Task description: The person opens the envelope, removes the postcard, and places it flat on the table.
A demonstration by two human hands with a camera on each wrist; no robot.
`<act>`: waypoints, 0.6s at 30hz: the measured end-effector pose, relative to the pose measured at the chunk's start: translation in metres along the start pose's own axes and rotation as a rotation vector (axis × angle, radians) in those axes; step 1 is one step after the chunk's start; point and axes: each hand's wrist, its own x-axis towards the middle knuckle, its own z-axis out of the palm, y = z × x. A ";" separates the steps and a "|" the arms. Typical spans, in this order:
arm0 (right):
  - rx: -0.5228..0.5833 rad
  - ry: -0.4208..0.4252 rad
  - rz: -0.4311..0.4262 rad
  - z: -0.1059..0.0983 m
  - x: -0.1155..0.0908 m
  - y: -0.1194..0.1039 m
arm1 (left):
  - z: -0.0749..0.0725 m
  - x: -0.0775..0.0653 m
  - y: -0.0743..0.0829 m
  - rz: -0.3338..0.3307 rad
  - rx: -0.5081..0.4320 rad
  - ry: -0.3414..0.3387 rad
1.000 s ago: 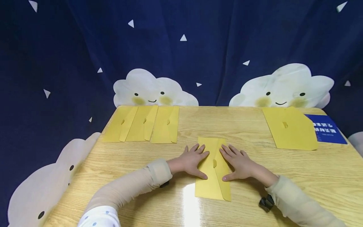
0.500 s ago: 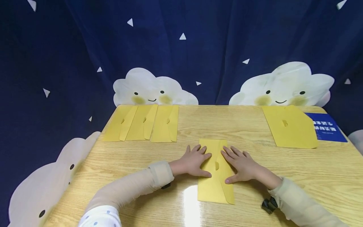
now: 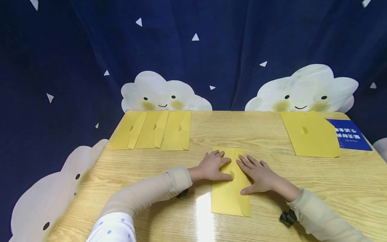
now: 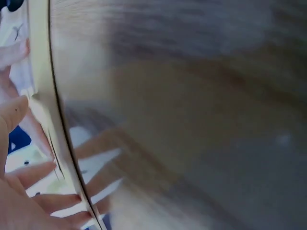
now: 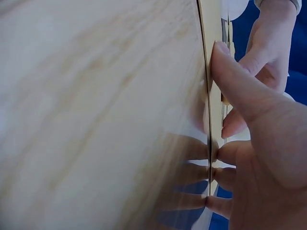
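In the head view a yellow envelope (image 3: 228, 200) lies flat on the wooden table, its long flap folded over and a small half-round tab near its middle. My left hand (image 3: 213, 167) rests on its upper left side, fingers spread, thumb beside the tab and partly covering it. On the opposite edge lies my right hand (image 3: 259, 175), fingertips on the upper flap and thumb on the lower right. Both wrist views show the envelope edge-on: fingertips of the left hand (image 4: 29, 206) and of the right hand (image 5: 268, 134) touch it close to the tabletop.
Three more yellow envelopes (image 3: 175, 139) lie side by side at the back left of the table (image 3: 235, 129). Back right, another yellow envelope (image 3: 312, 143) with its flap unfolded overlaps a blue printed card (image 3: 355, 136). A dark blue curtain (image 3: 229, 50) with clouds hangs behind.
The envelope has shifted slightly right. My left hand has slid right and a little up across it, its thumb now at the tab. The right hand moved slightly right with the envelope.
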 end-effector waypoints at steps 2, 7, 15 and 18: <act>0.000 -0.001 0.003 -0.001 0.000 0.000 | 0.002 0.001 0.003 -0.012 0.055 0.010; -0.009 -0.002 0.009 -0.001 0.000 0.000 | 0.006 0.003 0.009 -0.023 0.138 0.004; 0.004 0.003 0.002 0.001 0.000 0.001 | 0.006 0.002 0.010 0.015 0.155 -0.001; 0.004 0.006 -0.002 0.000 0.001 0.001 | 0.006 0.002 0.009 0.073 0.140 0.032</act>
